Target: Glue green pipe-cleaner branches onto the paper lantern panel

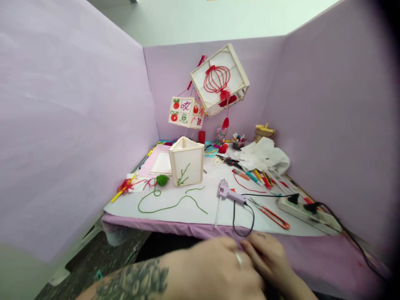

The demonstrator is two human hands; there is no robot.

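Observation:
My left hand point(215, 264), with a ring and a tattooed forearm, is low in the view before the table's front edge. Its fingers are curled and closed. Right against it is my right hand point(270, 254), thumb and fingers pinched together. What they hold, if anything, is hidden between them. On the table beyond lies a lilac glue gun point(229, 193) with a glue stick in its back end. A three-sided white lantern point(188, 164) with a green twig design stands upright. A loose green cord point(170, 206) runs to a green yarn ball point(162, 180). A short green piece point(195, 189) lies nearby.
Orange-handled scissors point(271, 214) and a power strip point(308, 212) lie at the right, with black cables. Crumpled white paper point(264, 154) and markers sit behind. Two decorated lanterns hang at the back, a large tilted one point(220, 79) and a smaller one point(186, 112). Lilac walls enclose the table.

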